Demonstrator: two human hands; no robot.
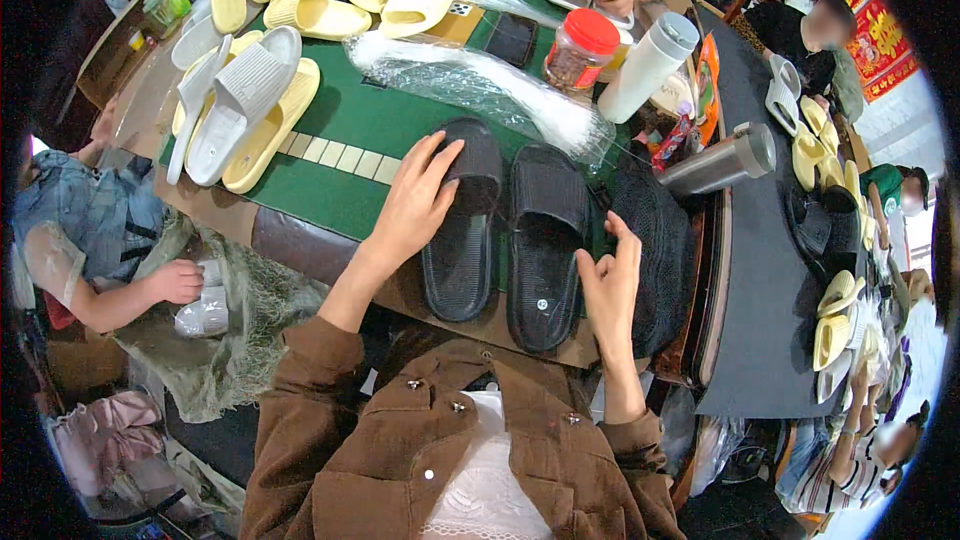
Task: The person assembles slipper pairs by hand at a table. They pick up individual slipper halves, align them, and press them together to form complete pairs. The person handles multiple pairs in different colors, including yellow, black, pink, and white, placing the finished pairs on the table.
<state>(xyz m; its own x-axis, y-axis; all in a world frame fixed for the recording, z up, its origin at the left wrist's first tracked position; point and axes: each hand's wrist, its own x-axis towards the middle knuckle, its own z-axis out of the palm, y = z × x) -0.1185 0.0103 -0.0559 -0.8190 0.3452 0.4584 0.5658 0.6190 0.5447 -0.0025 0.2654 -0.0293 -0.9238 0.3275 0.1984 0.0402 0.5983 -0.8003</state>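
Observation:
Two black slide slippers lie side by side in front of me at the table's near edge, toes pointing away. On the left slipper, the fingers of my left hand are spread, resting along the outer side of its strap. My right hand is beside the right slipper, its thumb near the slipper's edge and its index finger raised apart. Neither hand is closed around anything. A small round pale mark shows on the right slipper's heel.
Grey and yellow slides lean together at the left, with more yellow slides behind. Clear plastic bags, a red-lidded jar, a white bottle and a steel tumbler stand or lie beyond. Other people sit around, one handling grey slides across.

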